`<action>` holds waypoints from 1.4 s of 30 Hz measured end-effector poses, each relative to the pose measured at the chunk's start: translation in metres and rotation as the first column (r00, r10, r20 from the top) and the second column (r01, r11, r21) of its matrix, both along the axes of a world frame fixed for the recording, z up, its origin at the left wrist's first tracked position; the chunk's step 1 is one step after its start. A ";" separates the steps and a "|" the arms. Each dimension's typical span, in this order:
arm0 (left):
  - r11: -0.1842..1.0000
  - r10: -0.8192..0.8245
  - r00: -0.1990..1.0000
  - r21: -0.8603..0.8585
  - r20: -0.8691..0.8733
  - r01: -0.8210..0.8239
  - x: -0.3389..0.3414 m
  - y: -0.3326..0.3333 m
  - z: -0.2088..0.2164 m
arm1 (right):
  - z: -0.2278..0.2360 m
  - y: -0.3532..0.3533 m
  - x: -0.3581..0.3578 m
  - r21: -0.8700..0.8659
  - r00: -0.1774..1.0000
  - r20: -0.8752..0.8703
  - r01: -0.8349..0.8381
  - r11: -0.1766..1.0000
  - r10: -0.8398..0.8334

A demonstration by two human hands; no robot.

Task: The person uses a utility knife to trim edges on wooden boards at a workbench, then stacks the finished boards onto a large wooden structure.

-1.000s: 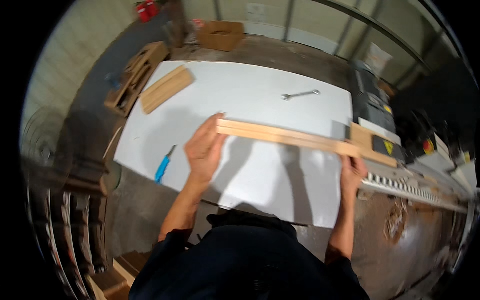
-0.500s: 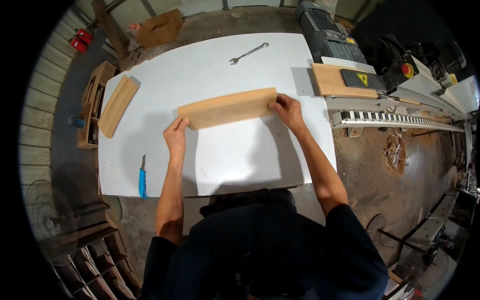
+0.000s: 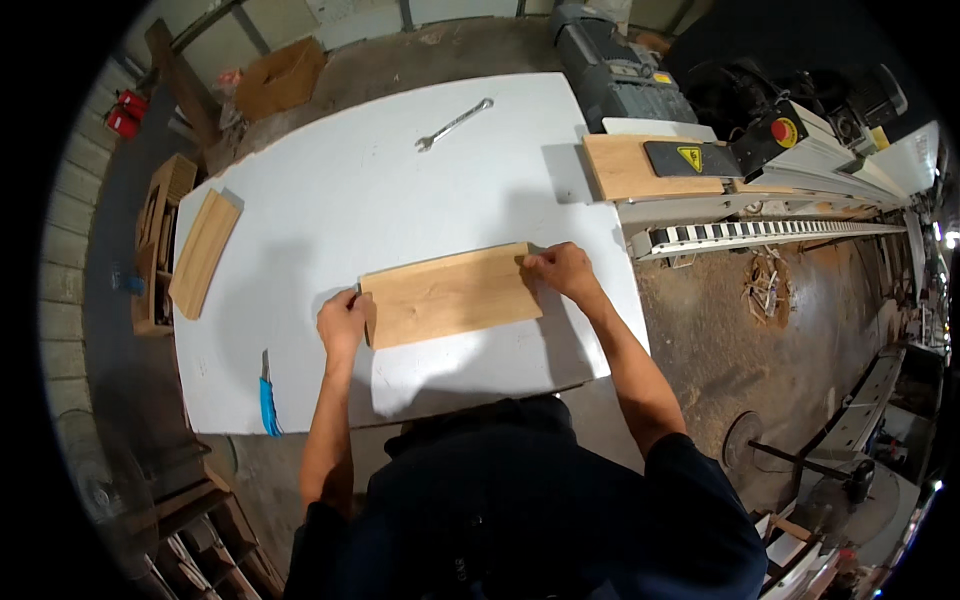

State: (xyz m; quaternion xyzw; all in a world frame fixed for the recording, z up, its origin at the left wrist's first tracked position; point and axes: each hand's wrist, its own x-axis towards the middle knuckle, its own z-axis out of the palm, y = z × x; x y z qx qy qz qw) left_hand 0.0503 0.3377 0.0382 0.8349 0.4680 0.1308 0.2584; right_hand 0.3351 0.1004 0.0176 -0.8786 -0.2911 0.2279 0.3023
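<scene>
A rectangular light-brown wooden board [image 3: 452,298] lies broad face up at the near middle of the white table [image 3: 330,140]. My left hand [image 3: 342,322] pinches its left end, fingers closed at the upper corner. At the opposite end, my right hand [image 3: 562,270] grips the upper right corner between thumb and fingers. Left of my left hand lies a utility knife [image 3: 268,400] with a blue handle, its blade out and pointing away from me. Farther left rests a second wooden piece [image 3: 206,254], narrow and long. A metal wrench [image 3: 455,124] lies on the far part of the table.
On the right stands a machine with a grey motor [image 3: 620,75], a red stop button [image 3: 784,131] and a toothed rail [image 3: 770,232]. A wooden crate [image 3: 160,245] is beyond the table's left edge; a cardboard box [image 3: 280,78] sits on the floor behind.
The board has come nearer to me and turned from its edge so its broad face shows upward. Both hands have moved with it, still holding its ends. The view has also shifted.
</scene>
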 end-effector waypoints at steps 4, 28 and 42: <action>0.990 -0.053 0.974 0.139 0.218 0.023 -0.013 0.002 -0.015 | 0.008 0.002 0.040 0.490 0.645 -0.756 0.672 0.556 -0.113; 0.618 0.301 0.778 -0.734 0.551 0.281 0.001 -0.051 0.009 | 0.011 -0.034 -0.074 0.278 0.366 -0.931 0.728 0.626 -0.012; 0.992 0.001 0.917 -0.118 0.398 0.050 -0.037 -0.045 0.001 | 0.036 -0.034 0.035 0.406 0.567 -0.801 0.751 0.521 -0.194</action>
